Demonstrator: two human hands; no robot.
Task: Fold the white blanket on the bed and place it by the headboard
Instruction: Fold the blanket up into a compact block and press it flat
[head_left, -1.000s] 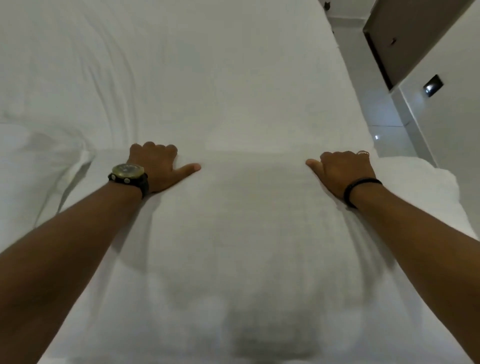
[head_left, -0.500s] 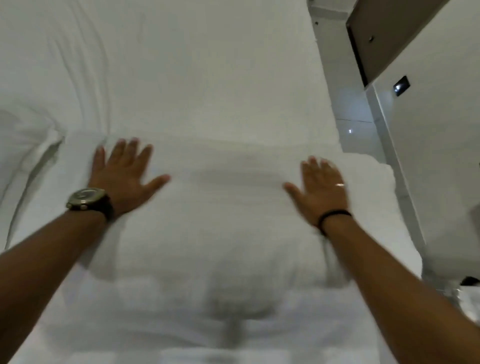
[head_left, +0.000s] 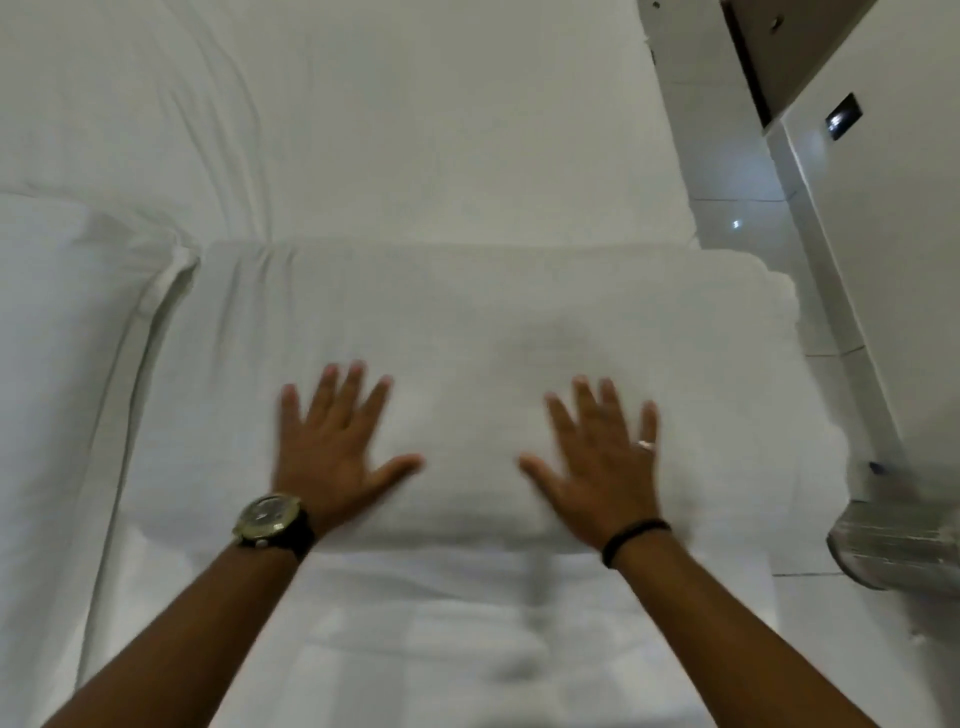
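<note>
In the head view, we have the white blanket (head_left: 467, 364) already folded into a thick rectangular bundle lying across the middle of the frame on the bed (head_left: 415, 130), with a pillow (head_left: 67, 338) just beside it at the left edge. Our left hand (head_left: 332, 447) and right hand (head_left: 602, 457) both lie flat on the bundle's near half, fingers spread apart, gripping nothing, palms pressing the top layer. We judge the folding to be essentially done and this to be a last smoothing pat. Whether the bundle sits by the headboard we cannot tell, since no headboard shows; the pillow alongside suggests it may. At the right of the frame, floor tiles (head_left: 727, 218) and a wall (head_left: 893, 260) show beyond the bed's edge
</note>
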